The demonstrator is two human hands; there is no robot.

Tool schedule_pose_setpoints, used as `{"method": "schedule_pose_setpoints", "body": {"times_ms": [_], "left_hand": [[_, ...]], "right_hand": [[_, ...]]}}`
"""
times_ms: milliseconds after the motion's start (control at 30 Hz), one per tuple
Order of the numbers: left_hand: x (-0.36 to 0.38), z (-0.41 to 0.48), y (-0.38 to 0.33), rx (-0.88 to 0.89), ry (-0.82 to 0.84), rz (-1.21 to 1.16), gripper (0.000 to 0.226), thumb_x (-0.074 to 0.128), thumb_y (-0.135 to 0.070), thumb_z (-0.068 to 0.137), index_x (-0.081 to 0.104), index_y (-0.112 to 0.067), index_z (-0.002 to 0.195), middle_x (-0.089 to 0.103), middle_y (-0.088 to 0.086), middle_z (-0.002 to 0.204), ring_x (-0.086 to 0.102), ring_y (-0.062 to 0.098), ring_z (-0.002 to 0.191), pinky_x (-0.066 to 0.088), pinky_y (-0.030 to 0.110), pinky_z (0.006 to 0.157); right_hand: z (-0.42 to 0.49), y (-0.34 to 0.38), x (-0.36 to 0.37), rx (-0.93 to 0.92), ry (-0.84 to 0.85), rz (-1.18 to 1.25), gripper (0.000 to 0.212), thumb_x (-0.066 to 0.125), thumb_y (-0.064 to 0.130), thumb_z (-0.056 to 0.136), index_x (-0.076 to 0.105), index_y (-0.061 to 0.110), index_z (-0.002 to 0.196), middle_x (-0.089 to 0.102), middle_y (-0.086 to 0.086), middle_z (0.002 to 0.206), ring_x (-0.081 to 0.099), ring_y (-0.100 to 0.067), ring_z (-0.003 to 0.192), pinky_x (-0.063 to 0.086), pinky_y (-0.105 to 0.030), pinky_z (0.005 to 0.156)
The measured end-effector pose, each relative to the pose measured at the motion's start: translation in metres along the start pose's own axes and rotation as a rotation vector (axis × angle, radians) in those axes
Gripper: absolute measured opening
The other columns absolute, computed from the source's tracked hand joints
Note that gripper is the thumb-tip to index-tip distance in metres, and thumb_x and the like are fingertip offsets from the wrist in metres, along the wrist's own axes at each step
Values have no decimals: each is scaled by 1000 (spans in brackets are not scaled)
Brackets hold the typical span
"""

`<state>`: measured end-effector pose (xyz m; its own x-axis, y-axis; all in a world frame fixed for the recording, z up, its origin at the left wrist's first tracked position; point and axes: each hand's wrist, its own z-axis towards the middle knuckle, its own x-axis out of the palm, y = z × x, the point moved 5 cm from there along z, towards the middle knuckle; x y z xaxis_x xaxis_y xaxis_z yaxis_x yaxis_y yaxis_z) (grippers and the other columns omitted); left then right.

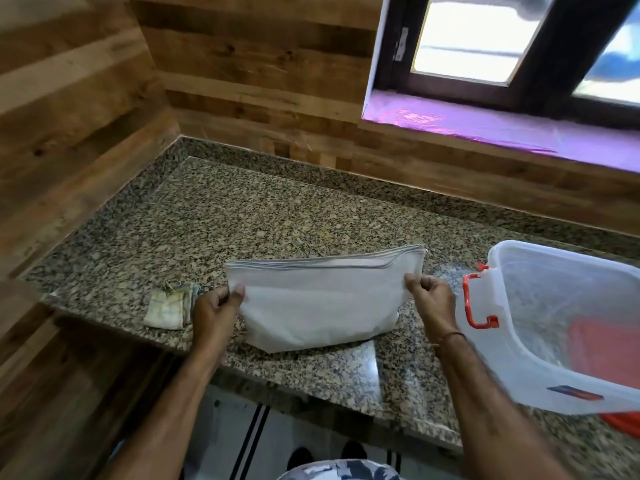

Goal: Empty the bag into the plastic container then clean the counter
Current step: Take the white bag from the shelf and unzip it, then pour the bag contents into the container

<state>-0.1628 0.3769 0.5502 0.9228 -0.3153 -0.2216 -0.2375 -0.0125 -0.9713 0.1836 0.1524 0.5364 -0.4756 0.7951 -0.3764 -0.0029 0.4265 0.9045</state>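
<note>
A flat white zippered bag (322, 299) is held just above the granite counter (225, 220), its zipper edge at the top. My left hand (214, 308) pinches its left side and my right hand (429, 299) pinches its right side. A clear plastic container (540, 306) with orange latches stands at the right, with something red-orange showing inside it. A folded, stained cloth (169, 306) lies on the counter just left of my left hand.
Wood-panelled walls enclose the counter at the left and back. A window with a purple-covered sill (485, 126) is at the back right. An orange lid edge (623, 419) peeks out under the container. The counter's front edge runs beneath my forearms.
</note>
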Motion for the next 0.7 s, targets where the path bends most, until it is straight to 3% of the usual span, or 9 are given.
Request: {"method": "schedule_pose_setpoints", "body": {"times_ms": [67,133,233,333,433,533,600,667,700], "left_hand": [[-3,2,-2,31,-5,22,31,66,-35,98,69,-12,77,59,10,65,49,15,62,36,29,62],[-8,3,-8,48,33,46,32,66,-34,98,69,-7,82,56,-3,58,47,11,53,35,25,58],[-10,1,-15,23,152,-13,14,62,-15,100,75,-13,96,67,-15,59,59,0,51,41,12,50],[-10,-1,-14,-75,215,-119,13,62,-16,100,72,-8,102,77,3,73,54,10,45,38,17,41],[-12,-3,-3,-265,219,-305,8,65,-11,97,64,-5,102,77,20,102,75,16,66,53,20,47],[-11,-7,4,-354,242,-465,7,61,-7,96,59,-2,101,72,28,116,79,23,86,62,24,59],[-12,-10,4,-431,250,-537,27,57,-26,101,61,1,106,72,27,117,78,26,90,64,27,62],[-12,-9,3,-514,269,-529,46,57,-42,99,64,1,113,74,26,109,76,28,89,64,29,60],[-11,-9,0,-546,285,-512,39,61,-34,98,65,2,112,74,26,106,75,27,83,63,28,57]], "right_hand": [[-4,-4,2,61,18,61,34,65,39,99,72,10,82,60,4,59,53,-16,53,45,-31,59],[-6,-11,5,201,145,239,34,57,36,104,68,8,88,47,1,53,48,-14,44,50,-30,53],[-10,-10,6,345,318,415,23,50,32,107,59,14,96,66,0,62,65,-16,52,62,-32,56],[-12,-8,9,387,358,542,24,43,29,109,56,11,99,77,-13,95,78,-18,70,64,-31,58],[-14,-10,12,414,333,695,31,38,24,110,56,0,104,70,-22,107,80,-22,76,64,-33,59],[-15,-16,12,477,311,751,51,38,41,108,56,-7,107,76,-26,97,80,-27,79,64,-35,60],[-14,-19,8,539,273,708,62,41,57,103,61,-1,94,75,-27,84,77,-37,87,65,-40,61],[-14,-11,5,570,267,680,55,49,54,102,59,4,80,66,-26,84,72,-46,94,63,-43,61],[-15,-7,5,578,295,669,45,55,45,103,59,3,86,64,-22,86,74,-41,84,61,-37,57]]}}
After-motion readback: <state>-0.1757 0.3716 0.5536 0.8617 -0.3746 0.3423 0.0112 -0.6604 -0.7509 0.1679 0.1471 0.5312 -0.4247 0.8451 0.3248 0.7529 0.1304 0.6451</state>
